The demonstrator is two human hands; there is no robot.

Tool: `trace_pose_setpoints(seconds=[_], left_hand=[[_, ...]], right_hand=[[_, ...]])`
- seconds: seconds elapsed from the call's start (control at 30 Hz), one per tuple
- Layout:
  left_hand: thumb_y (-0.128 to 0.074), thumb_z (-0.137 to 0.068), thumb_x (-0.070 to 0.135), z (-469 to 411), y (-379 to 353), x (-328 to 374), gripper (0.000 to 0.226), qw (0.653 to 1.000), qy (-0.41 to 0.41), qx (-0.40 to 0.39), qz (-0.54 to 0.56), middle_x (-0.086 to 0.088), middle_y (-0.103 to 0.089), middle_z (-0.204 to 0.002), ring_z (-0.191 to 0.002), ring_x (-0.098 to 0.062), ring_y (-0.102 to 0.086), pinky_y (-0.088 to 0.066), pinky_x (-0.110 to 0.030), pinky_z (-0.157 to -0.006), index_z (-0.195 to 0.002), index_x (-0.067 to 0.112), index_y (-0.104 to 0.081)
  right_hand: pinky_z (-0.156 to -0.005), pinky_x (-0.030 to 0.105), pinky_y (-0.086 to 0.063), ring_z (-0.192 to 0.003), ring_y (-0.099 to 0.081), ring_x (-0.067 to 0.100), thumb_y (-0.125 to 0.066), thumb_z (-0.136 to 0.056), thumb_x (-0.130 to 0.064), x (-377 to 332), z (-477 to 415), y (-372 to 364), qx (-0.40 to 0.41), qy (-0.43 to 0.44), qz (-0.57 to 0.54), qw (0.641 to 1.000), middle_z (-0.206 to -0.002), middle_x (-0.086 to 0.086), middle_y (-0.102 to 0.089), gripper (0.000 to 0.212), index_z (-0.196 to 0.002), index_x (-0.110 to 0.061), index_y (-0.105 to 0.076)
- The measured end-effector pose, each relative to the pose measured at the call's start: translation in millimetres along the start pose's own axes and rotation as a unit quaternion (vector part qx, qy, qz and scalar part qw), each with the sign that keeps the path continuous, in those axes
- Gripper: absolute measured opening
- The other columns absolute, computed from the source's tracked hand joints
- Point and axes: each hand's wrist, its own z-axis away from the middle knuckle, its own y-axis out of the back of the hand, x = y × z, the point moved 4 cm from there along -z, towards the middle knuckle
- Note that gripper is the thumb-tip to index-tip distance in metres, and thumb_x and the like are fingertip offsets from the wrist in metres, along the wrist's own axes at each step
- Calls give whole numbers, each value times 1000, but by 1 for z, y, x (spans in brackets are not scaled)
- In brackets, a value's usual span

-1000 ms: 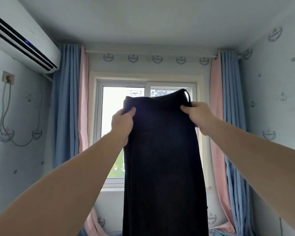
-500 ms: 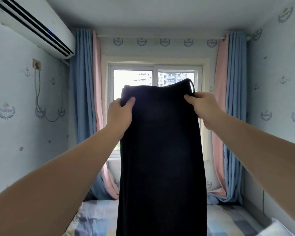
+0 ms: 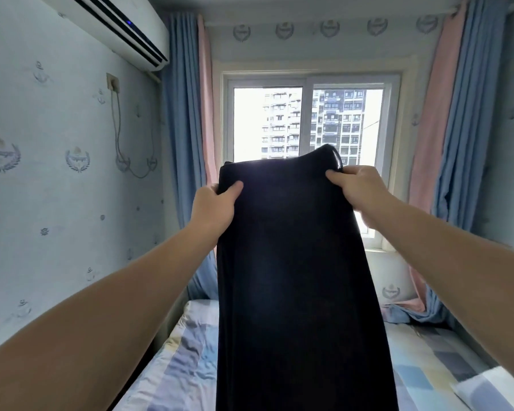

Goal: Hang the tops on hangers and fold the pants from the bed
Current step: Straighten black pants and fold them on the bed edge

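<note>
Step in hand: A person holds up dark pants by the top edge, above a bed. This looks like the squaring-up that comes before a fold.
Next move: Probably bringing the two grips together to double the cloth lengthwise, or lowering it flat onto the quilt below. Either way the top edge must stay level and taut.
Left hand: The arm reaches forward and up. The thumb is pressed on the near face of the cloth at its left top corner, and the fingers are hidden behind it, so it is a closed pinch.
Pants: They stretch between the two grips and hang straight down from them. The lower end runs out of view.
Right hand: The arm reaches out likewise. The thumb and curled fingers clamp the right top corner, just under a small loop of fabric.
Backdrop: A window lies beyond both grips. An air conditioner sits high to the left of the left grip.
</note>
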Motion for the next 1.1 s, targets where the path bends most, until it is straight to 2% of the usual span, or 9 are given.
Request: trace_pose_setpoints(seconds=[0.2,0.37,0.47,0.57,0.73,0.83,0.93,1.03,1.1], left_hand=[[-65,-96,33,-31,15,-95,25,998,53,-16,-8,-1,-75,-100,-95,-20,-71,-59,-41,-90,-110,12,-70],[-63,-98,31,-83,19,-214,18,992,113,-33,-36,-7,-74,-95,-93,-26,-70,-59,-42,-86,-91,16,-71],[-64,-97,33,-122,17,-313,24,983,166,-41,-58,-12,-75,-95,-91,-28,-71,-58,-44,-86,-91,11,-72],[-65,-96,34,-153,14,-426,22,968,230,-62,-85,-6,-75,-92,-89,-24,-71,-57,-48,-89,-94,13,-71],[-64,-97,31,-196,10,-611,21,941,306,-57,-133,-10,-73,-92,-87,-23,-67,-53,-39,-79,-92,10,-66],[-61,-98,38,-227,8,-717,26,935,314,-42,-161,-6,-69,-91,-89,-24,-65,-49,-33,-70,-94,12,-63],[-58,-92,55,-251,7,-820,30,923,317,-32,-214,0,-66,-89,-98,-31,-61,-53,-43,-84,-87,25,-60],[-58,-94,50,-262,5,-898,33,908,352,-18,-224,-5,-64,-112,-103,-29,-61,-52,-41,-88,-107,20,-60],[-58,-95,48,-254,5,-939,49,896,390,-20,-211,-7,-52,-138,-115,-28,-57,-48,-40,-96,-134,20,-49]], right_hand=[[-88,39,-56,-79,-67,17,-67,-95,-21,80,-25,-64,-27,-50,23,998,-93,5,-74,12,-91,-11,-73],[-74,31,-56,-82,-68,21,-66,-95,-21,183,-68,-136,-53,-116,55,990,-93,6,-74,10,-91,-13,-71],[-80,41,-59,-83,-70,25,-66,-96,-19,273,-101,-186,-76,-170,85,979,-94,9,-75,11,-89,-12,-71],[-67,32,-55,-71,-64,16,-67,-95,-20,375,-124,-238,-101,-218,133,962,-84,6,-74,14,-85,-11,-73],[-83,43,-54,-85,-66,24,-68,-93,-23,554,-155,-329,-115,-273,194,935,-92,10,-76,16,-84,-12,-76],[-64,42,-55,-73,-64,27,-67,-93,-29,645,-180,-384,-109,-282,206,930,-75,7,-71,21,-77,-16,-73],[-48,27,-44,-55,-58,21,-64,-97,-24,730,-197,-430,-96,-300,206,927,-67,3,-59,21,-78,-15,-67],[-69,39,-61,-64,-70,24,-62,-96,-13,805,-198,-463,-78,-333,200,918,-80,4,-64,6,-92,-12,-65],[-87,42,-59,-88,-72,27,-58,-96,-7,849,-185,-477,-70,-355,192,912,-100,5,-67,22,-117,-12,-63]])
